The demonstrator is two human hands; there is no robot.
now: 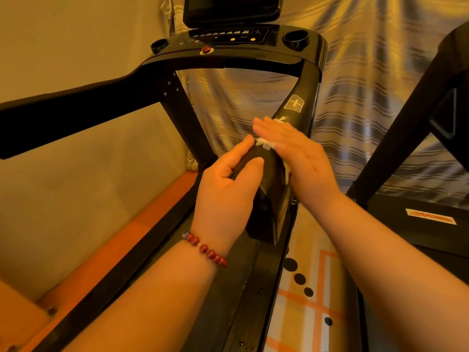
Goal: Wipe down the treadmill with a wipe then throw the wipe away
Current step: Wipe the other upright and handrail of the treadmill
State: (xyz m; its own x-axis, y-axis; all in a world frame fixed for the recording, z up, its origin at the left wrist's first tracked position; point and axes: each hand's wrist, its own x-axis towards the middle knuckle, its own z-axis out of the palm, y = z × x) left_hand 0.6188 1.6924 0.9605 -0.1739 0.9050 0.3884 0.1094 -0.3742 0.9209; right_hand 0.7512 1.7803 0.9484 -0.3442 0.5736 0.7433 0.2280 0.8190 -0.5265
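A black treadmill [162, 87] fills the view, with its console and screen at the top. Its right upright [297, 107] slopes down toward me. My right hand [299, 151] lies flat with straight fingers on that upright, pressing a white wipe [265, 144] against it. Only small bits of the wipe show under the palm and fingers. My left hand [228, 184], with a red bead bracelet on the wrist, grips the lower part of the same upright, thumb on top and fingers round the far side.
The left handrail [76, 118] crosses the view at mid height. A silvery striped curtain [355, 80] hangs behind. A second black machine [416, 138] stands at the right. Patterned floor [304, 301] lies between the two machines. An orange deck edge [127, 240] runs at the lower left.
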